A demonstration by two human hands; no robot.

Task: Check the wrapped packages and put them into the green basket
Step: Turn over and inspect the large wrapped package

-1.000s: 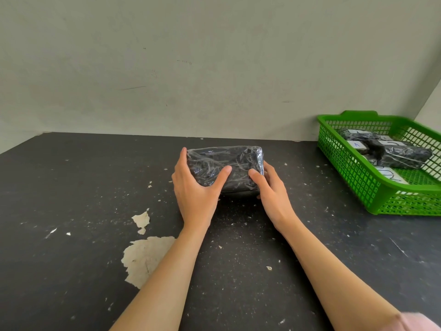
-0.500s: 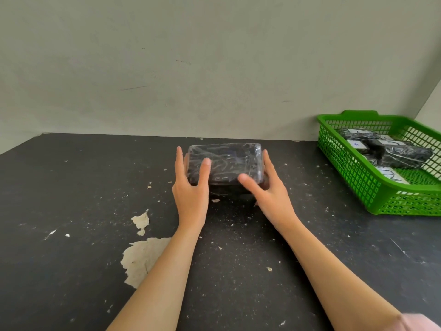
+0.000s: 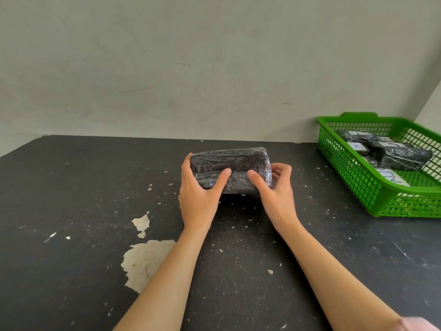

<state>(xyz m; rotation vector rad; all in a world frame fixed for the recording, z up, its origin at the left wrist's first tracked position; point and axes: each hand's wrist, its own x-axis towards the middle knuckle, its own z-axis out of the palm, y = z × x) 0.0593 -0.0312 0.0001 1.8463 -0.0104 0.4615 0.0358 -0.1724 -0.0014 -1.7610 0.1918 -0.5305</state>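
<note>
At frame centre, the left hand (image 3: 199,197) gripped the package (image 3: 229,163) by its left end, and the right hand (image 3: 278,194) pinched its right end. Glossy and probably slick, it could slip while being turned. At far right, the basket (image 3: 348,173) already held packages (image 3: 403,156), so a careless drop might land this one crooked.

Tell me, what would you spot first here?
The bright green basket at the far right pops out, with more wrapped packages inside. In the middle of the black table, the left hand and right hand grip a plastic-wrapped black package. A pale peeled patch shows near the left arm.
</note>
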